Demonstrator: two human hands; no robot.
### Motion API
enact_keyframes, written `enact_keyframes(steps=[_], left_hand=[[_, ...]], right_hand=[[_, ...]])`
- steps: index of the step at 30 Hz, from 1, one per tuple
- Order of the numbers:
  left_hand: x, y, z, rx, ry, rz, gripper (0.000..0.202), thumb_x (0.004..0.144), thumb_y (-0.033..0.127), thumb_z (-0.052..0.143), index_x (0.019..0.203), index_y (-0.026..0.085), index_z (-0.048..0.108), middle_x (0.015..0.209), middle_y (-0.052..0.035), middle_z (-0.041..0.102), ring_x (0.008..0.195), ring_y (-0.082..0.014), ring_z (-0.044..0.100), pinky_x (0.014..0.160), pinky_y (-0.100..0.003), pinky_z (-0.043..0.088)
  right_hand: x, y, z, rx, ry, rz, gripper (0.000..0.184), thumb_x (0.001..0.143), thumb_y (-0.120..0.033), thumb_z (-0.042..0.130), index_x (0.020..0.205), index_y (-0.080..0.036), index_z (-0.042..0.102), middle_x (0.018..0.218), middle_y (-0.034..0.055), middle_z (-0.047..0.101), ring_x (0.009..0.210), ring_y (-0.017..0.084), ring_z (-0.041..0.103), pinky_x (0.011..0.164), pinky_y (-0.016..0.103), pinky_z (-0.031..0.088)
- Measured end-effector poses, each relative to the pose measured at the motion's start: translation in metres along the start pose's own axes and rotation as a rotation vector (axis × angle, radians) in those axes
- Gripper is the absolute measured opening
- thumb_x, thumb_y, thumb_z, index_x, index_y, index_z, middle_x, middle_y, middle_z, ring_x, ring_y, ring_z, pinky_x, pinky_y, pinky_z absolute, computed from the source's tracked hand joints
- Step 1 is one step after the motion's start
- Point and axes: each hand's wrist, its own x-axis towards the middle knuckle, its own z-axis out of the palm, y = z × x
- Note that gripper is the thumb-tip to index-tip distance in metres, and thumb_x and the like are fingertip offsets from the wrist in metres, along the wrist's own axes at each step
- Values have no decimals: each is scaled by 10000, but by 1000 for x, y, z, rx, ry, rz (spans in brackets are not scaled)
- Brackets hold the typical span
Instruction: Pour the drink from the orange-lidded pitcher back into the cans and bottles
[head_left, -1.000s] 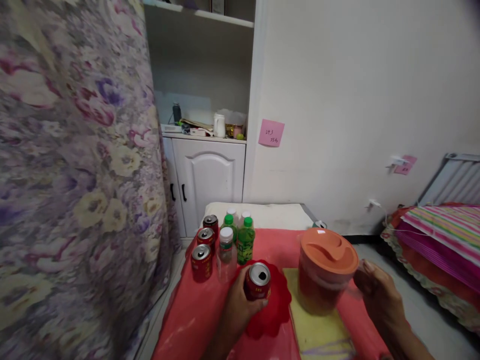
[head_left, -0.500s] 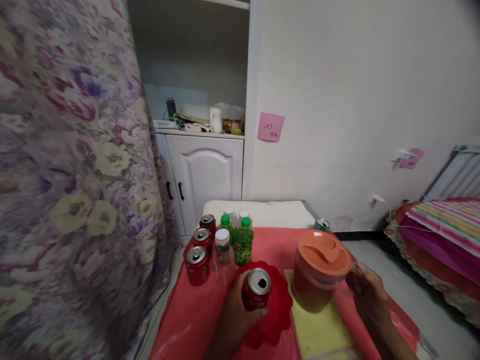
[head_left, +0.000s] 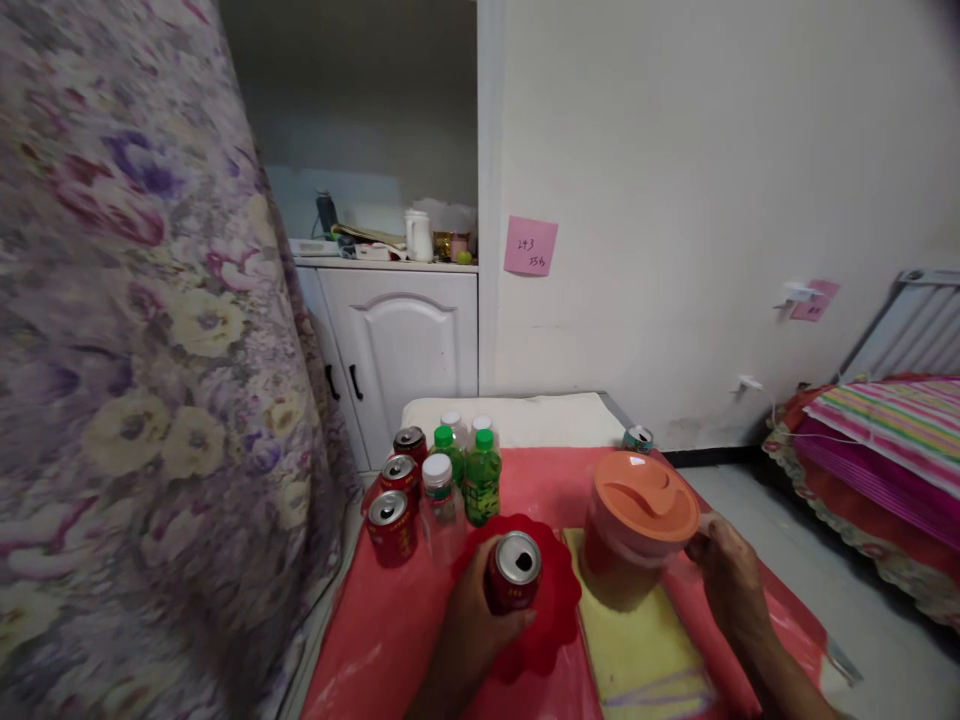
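Plastic bottles (head_left: 482, 487) and red cans (head_left: 392, 540) stand beside scalloped plate (head_left: 561, 600); left hand (head_left: 480, 615) encircles metal can (head_left: 513, 588), right hand (head_left: 726, 570) grips lidded pitcher (head_left: 626, 550) by its handle (head_left: 705, 522)

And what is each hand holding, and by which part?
Left hand: a red can, around its side. Right hand: the orange-lidded pitcher, by its handle.

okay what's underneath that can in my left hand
Under the can is a red dish with a wavy rim. The can and your left hand hide part of the dish, so I can't tell whether the can touches it.
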Motion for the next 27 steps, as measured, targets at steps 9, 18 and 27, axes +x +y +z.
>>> enact_keyframes(steps=[9,18,27], left_hand=[[-2,1,0,2,-15,27,712,501,107,815,1180,191,618,1201,-95,723,1175,-346,618,1037,-413,454],[-1,0,-2,-29,-3,56,735,490,227,864,1179,169,615,1195,-132,724,1163,-370,628,1037,-462,458],[8,-17,-8,23,39,101,761,465,288,849,1177,152,617,1252,-178,692,1219,-418,598,1085,-550,429]], right_hand=[[-25,15,-27,-3,123,86,567,780,-548,688,1227,-222,568,1251,86,613,1178,309,537,970,393,415],[-115,3,-6,-133,18,-150,184,827,-424,668,891,-254,699,854,47,698,810,259,677,721,325,550],[-113,5,122,-186,-498,-148,796,606,-227,794,1363,-179,552,1369,166,604,1295,372,530,1103,493,412]])
